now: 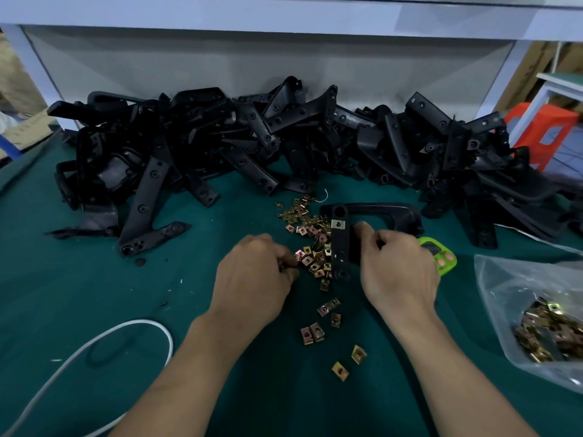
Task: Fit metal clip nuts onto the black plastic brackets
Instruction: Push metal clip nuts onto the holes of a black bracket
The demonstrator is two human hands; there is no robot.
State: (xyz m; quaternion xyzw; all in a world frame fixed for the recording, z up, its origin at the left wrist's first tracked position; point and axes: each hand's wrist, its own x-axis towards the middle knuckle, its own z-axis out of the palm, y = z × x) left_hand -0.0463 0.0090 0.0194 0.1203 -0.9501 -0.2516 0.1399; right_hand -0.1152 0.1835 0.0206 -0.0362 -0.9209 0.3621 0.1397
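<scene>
Reaching for the next nut while one bracket is held ready.

Low in the frame, loose clip nuts (315, 329) trail up the green mat (94, 247) towards the hands. At centre the left hand (255, 272), knuckles up, curls its fingers into the scatter and pinches a clip nut (299, 255) (the fingertips are mostly hidden). Just right of centre, the right hand (397, 266) grips a black bracket (340, 247), fingers wrapped round its long arm; a fitted nut (337, 224) already sits near its upper end. Next, I judge, the picked nut must be turned open side first and slid over the bracket's edge. The heap of brackets (220, 146) fills the upper middle.
</scene>
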